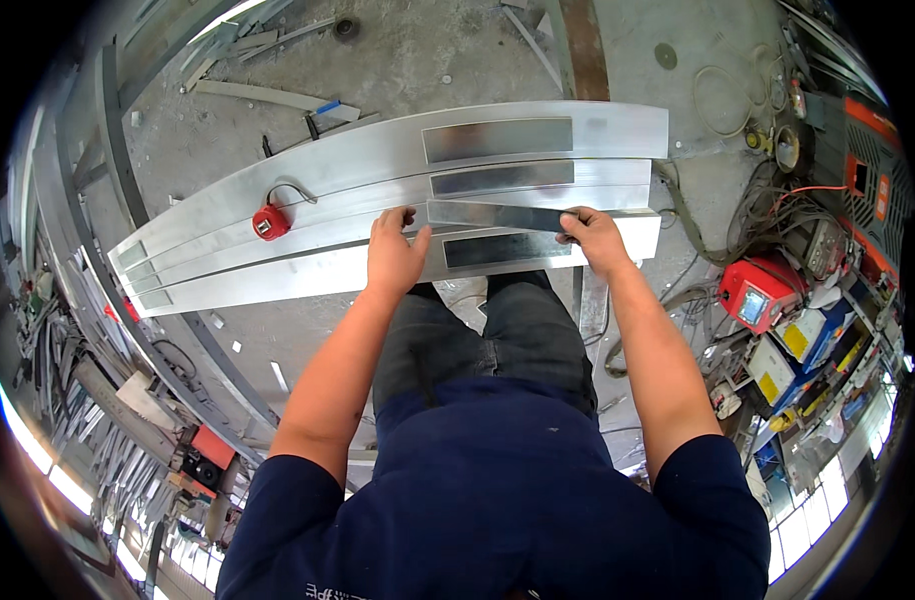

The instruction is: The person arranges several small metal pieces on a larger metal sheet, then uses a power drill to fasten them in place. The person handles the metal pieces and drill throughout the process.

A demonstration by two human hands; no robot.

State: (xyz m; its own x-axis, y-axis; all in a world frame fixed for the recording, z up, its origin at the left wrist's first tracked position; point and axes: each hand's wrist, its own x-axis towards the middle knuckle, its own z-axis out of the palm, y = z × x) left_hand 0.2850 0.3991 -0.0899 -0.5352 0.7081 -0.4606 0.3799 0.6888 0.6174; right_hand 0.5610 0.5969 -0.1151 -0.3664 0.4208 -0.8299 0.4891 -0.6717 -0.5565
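Several long silvery metal panels (327, 205) lie side by side in front of me. My right hand (595, 243) pinches the right end of a narrow, shiny metal strip (497, 214), which lies along one of the middle panels. Near the strip's left end, my left hand (397, 255) rests over the panels, thumb and fingers apart and holding nothing. Similar dark reflective rectangles sit on the neighbouring panels: a wide one (497, 140) on the farthest, a narrower one (502, 180) below it, and another (502, 250) on the nearest.
A red tape measure (270, 222) with a black strap sits on the panels at left. Steel beams (117, 140) support the left side. At right are a red machine with a screen (760, 295), cables (697, 240) and an orange-and-grey machine (872, 190). Metal offcuts (267, 95) lie on the concrete floor.
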